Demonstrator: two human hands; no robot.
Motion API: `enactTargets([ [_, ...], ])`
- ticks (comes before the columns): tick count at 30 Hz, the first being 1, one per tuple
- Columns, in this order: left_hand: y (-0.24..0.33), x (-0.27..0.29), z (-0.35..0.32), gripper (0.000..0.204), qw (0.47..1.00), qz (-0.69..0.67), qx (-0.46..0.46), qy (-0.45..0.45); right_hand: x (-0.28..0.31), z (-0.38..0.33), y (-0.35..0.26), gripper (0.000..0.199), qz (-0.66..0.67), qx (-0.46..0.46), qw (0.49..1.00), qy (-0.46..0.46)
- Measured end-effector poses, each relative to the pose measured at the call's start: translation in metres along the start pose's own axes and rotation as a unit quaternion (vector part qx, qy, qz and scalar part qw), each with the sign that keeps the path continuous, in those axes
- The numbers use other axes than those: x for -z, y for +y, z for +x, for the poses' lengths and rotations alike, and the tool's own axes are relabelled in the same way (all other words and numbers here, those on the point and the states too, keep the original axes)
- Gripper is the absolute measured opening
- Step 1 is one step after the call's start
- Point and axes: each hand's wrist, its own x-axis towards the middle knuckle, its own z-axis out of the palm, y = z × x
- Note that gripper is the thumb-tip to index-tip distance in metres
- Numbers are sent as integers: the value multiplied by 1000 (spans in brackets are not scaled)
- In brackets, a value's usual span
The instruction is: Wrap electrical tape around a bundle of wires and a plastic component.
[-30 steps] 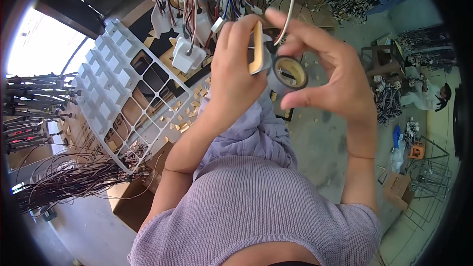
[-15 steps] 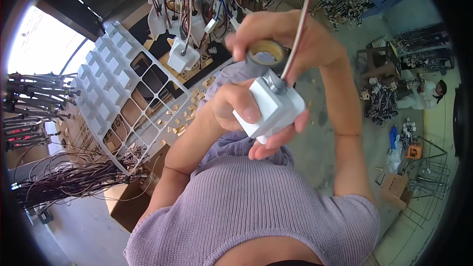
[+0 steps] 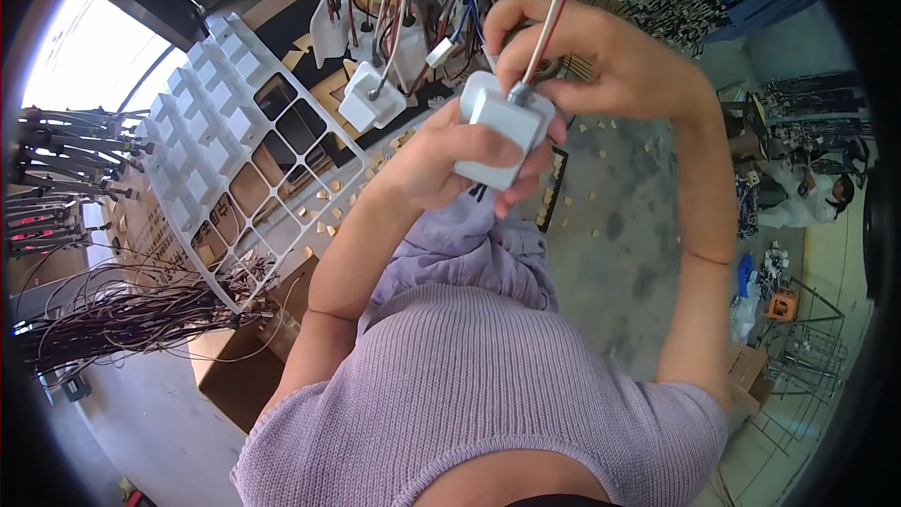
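The white grid rack [image 3: 221, 164] stays put on my left, while the white box [image 3: 500, 128] has risen since a moment ago and now sits higher, near the hanging bundle; the tape roll is out of sight. My left hand [image 3: 441, 164] cups the box from below, fingers wrapped closed. My right hand [image 3: 601, 61] pinches its cable [image 3: 549, 19] at the top.

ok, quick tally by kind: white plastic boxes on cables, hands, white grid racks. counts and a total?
White plastic boxes on cables: 4 that can be told apart. One box in the left hand at, three hanging at; more may be hidden.
Hands: 2, left hand and right hand
White grid rack: 1
Total: 7
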Motion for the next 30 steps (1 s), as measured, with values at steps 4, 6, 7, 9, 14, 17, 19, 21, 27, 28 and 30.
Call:
enactTargets([
  [4, -2, 5, 7, 42, 962, 224, -90, 129, -4, -7, -20, 31, -18, -161, 987, 11],
  [6, -5, 4, 12, 43, 838, 430, -232, 243, -19, -9, -36, 37, 143, -238, 957, 86],
  [7, -8, 3, 12, 45, 758, 521, -273, 282, -30, -8, -45, 40, 236, -259, 927, 134],
  [9, -9, 2, 10, 44, 767, 499, -255, 311, -39, -14, -64, 59, 397, -269, 859, 181],
  [14, -3, 1, -2, 52, 999, -22, 14, -46, -31, -16, -56, 78, 357, -214, 886, 202],
  [17, -13, -9, 4, 66, 949, -164, 102, -251, -36, 6, -17, 77, 338, 1, 926, 170],
  [19, -23, -18, 6, 68, 908, -262, 125, -302, -35, 17, 3, 65, 362, 123, 923, 42],
  [21, -29, -23, 5, 69, 861, -335, 168, -346, -32, 19, 12, 47, 367, 151, 917, -44],
  [27, -13, -12, -5, 66, 901, -308, 105, -286, -9, 0, 23, 37, 282, 88, 954, -42],
  [28, -9, -9, -4, 61, 939, -251, 54, -227, -9, -4, 21, 36, 276, 72, 958, -28],
  [30, -3, -5, -4, 53, 991, -92, 11, -97, -12, -10, 12, 46, 286, -15, 957, 37],
])
